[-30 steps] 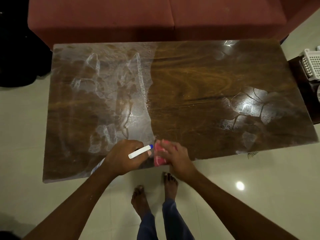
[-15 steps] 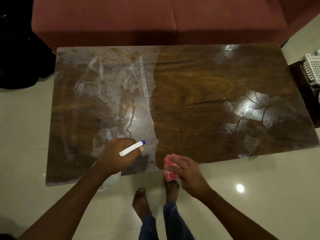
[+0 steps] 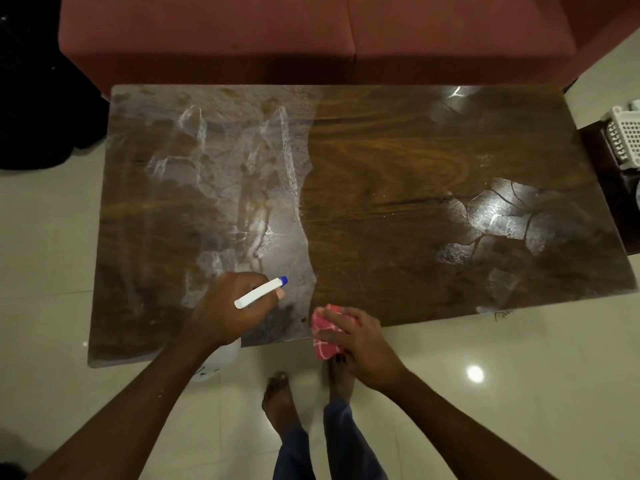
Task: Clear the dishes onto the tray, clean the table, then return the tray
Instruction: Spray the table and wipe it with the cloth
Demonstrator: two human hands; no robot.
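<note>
A brown wooden table (image 3: 398,188) fills the view, with white foamy streaks over its left half and a wet patch at the right. My left hand (image 3: 228,308) grips a white spray bottle (image 3: 260,292) with a blue nozzle tip, held over the table's near edge; its body hangs below my wrist. My right hand (image 3: 356,339) clutches a pink patterned cloth (image 3: 325,336) at the table's near edge, half over the rim. No dishes show on the table.
A red sofa (image 3: 311,36) stands right behind the table. A white slotted basket (image 3: 625,140) sits on a dark stand at the right edge. A dark shape (image 3: 41,98) lies at the left. My bare feet (image 3: 304,393) stand on pale floor tiles.
My right hand has drawn the pink cloth toward me and off the near edge, then held there. My left hand with the spray bottle has stayed almost still.
</note>
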